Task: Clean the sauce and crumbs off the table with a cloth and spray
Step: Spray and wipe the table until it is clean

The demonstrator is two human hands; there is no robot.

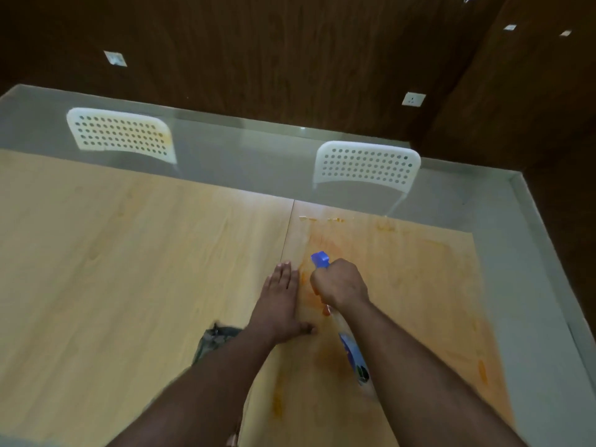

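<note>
The right hand (340, 283) grips the neck of a spray bottle (353, 353) with a blue nozzle (320, 259), held over the orange sauce smears (400, 269) on the right part of the wooden surface (129, 253). The left hand (279, 304) lies flat with fingers straight on the surface just beside it, and a dark cloth (213, 341) lies partly hidden under the left forearm. Two white perforated chairs (367, 166) stand at the far edge.

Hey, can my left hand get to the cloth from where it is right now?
Probably yes. The left hand lies flat and holds nothing, and the cloth sits on the table beside that forearm, partly hidden under it, nothing between.
</note>
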